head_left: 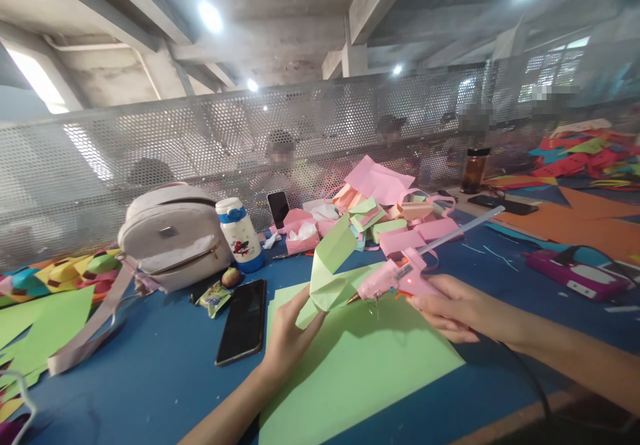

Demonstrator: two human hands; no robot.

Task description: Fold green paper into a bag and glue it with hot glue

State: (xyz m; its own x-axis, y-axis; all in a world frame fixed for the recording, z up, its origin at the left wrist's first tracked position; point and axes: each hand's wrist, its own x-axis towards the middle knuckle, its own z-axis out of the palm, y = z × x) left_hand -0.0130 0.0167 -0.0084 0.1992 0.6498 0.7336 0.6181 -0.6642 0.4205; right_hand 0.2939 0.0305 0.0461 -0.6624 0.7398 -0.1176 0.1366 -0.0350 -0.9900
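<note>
My left hand (pixel 290 331) pinches the lower end of a folded light green paper piece (pixel 334 248), which stands up from the fingers. A pink hot glue gun (pixel 387 278) is gripped in my right hand (pixel 450 308). Its metal tip points left, close beside the folded paper; whether they touch I cannot tell. A clear glue stick (pixel 465 226) juts out of the back of the gun, and a small orange light glows on its side. Beneath both hands lie flat light green sheets (pixel 370 378) on the blue table.
Folded pink and green paper pieces (pixel 400 228) are heaped behind the hands. To the left are a black phone (pixel 243 321), a bottle (pixel 239 235) and a pale backpack (pixel 175 235). A purple device (pixel 580 275) lies right. A perforated metal screen (pixel 200 138) closes off the back.
</note>
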